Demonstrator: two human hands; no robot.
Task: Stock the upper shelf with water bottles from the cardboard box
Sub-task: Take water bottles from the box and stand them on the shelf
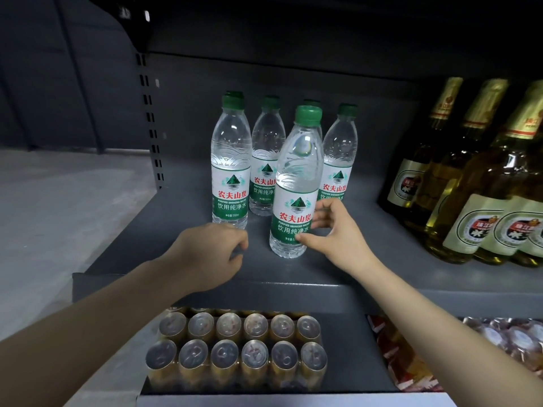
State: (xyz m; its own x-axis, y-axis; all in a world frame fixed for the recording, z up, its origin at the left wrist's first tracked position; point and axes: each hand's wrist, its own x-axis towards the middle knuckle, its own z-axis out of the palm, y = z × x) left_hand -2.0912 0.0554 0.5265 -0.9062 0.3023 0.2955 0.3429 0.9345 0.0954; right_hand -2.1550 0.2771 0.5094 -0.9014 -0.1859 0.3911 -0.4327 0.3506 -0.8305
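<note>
Grey shelf (182, 218): water bottles (295, 183), beer bottles (482, 183).

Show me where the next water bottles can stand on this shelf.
Bare shelf lies left of the water bottles, up to the slotted upright. A second gap runs between the water bottles and the beer bottles. The middle is crowded; both hands hover there.
</note>
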